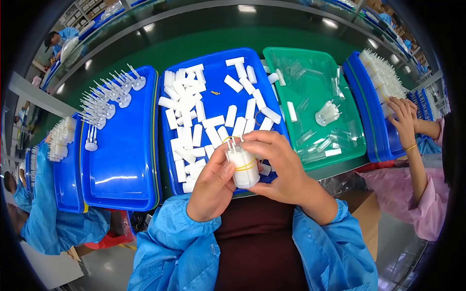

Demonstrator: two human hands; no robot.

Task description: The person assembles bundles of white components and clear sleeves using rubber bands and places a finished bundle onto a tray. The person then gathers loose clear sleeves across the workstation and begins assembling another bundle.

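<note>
White and round, the bundle (244, 177) was held up in front of the person, over the near end of the blue tray (216, 105). Thin sticks (234, 141) poked out of its top, and a yellow rubber band (248, 167) went round its middle. White tubes (231, 115) lay in the tray beyond it.

To do this bit well, it seemed best to squeeze softly and evenly from both sides, so nothing slid out. The band likely needed to sit flat. Fingertips looked safer on the bundle's sides than on the sticks, which might bend.

The left hand (213, 186) was wrapped round the left side, its thumb pressed on the front. The right hand (281, 162) held the other side: its pointing finger reached over the top edge, and its thumb sat low, near the bottom. So both hands were clamped on the bundle. Both wrists tipped inward, and blue sleeves (187, 216) came up from below. Some fingers were hidden behind it.
</note>
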